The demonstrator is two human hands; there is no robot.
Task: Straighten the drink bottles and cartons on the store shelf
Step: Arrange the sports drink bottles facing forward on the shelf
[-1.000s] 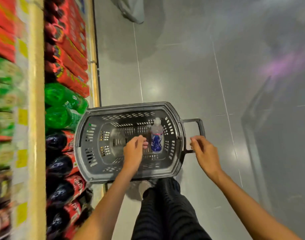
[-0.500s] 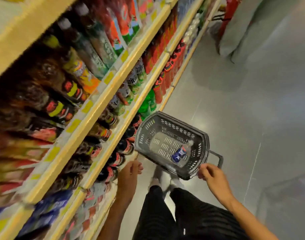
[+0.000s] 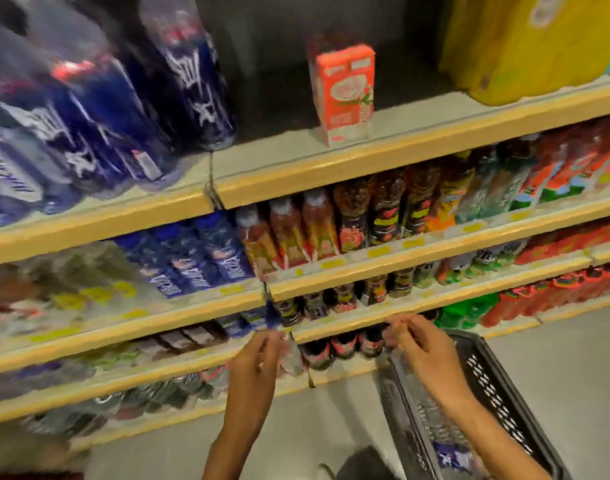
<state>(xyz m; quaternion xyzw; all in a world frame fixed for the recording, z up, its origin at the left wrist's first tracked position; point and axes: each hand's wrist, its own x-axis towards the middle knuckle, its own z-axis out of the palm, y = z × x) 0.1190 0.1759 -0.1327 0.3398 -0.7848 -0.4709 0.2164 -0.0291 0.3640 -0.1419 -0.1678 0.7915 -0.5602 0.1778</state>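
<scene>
— So where are the drinks that need squaring up?

— All along the shelves [image 3: 331, 174]. The dark bottles [image 3: 386, 209] stand packed in rows at the centre, labels out for shoppers. A lone red carton [image 3: 345, 91] stands at twelve o'clock, turned a little off the edge, so I'd guess it's the likeliest fix.

— And the hands?

— Both hover side by side at six o'clock, before a lower shelf's lip. The left grip [image 3: 258, 355] has fingers curled toward the thumb beside something clear and blurred. The right grip [image 3: 424, 351] curls near the lip. It's too smeared to tell whether either holds anything.

— Anything else?

— There's a grey basket [image 3: 487, 375] at five o'clock, under the right forearm. A blue-labelled bottle [image 3: 447, 457] lies inside, probably awaiting its shelf place.
</scene>
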